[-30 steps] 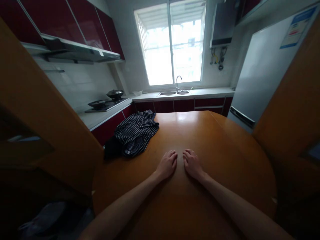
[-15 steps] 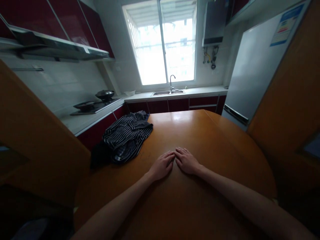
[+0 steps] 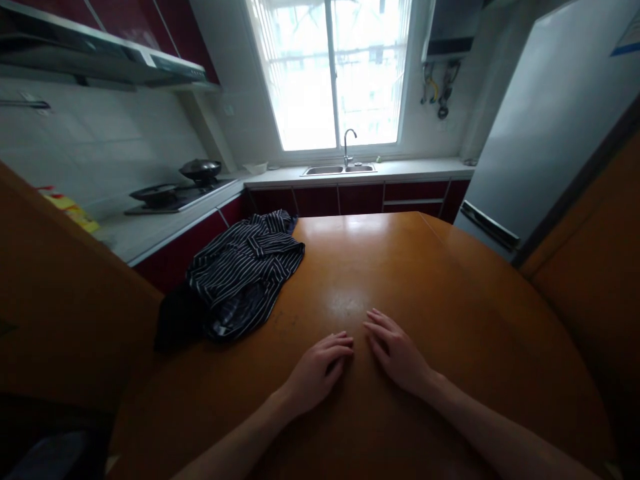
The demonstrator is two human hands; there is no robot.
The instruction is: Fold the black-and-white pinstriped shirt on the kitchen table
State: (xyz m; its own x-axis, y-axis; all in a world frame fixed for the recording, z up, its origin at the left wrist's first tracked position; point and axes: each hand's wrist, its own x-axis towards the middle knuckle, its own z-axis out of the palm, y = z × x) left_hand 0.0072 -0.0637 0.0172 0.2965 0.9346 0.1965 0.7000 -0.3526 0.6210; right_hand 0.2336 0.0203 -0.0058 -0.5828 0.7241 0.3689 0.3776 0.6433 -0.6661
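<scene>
Head view, left to right. Wooden chair back (image 3: 65, 280) is filling the left edge. Behind it, yellow packaging (image 3: 70, 208) is sitting on the kitchen counter (image 3: 150, 233), partly hidden; can't tell what it is. Range hood (image 3: 100, 57) is hanging above a stove (image 3: 175, 199) that is carrying a flat pan (image 3: 153, 193) and a darker wok (image 3: 200, 169).

Striped shirt (image 3: 243, 273), dark with thin white stripes, is lying crumpled on the left part of the round wooden desk (image 3: 450, 300), with a dark portion drooping over the desk's left rim. It is sitting well apart from both hands, nearer the left one.

Left hand (image 3: 317, 373) is lying palm down on the desk, grip spread loosely, fingers slightly curled, pinching nothing. Right hand (image 3: 397, 353) is lying palm down just beside it, grip also spread, fingers flat and pointing up-left, holding nothing. Fingertips of the two hands are sitting near each other but apart, with bare desk between. Both forearms are bare and running in from the bottom edge.

Beyond the desk, a steel sink (image 3: 337, 169) with a curved faucet (image 3: 349, 141) is sitting under a bright window (image 3: 330, 73). Water heater (image 3: 453, 30) is hanging on the wall to the window's right. Grey fridge (image 3: 545, 120) is standing on the right, and a second wooden chair back (image 3: 595, 233) is closing the right edge.
</scene>
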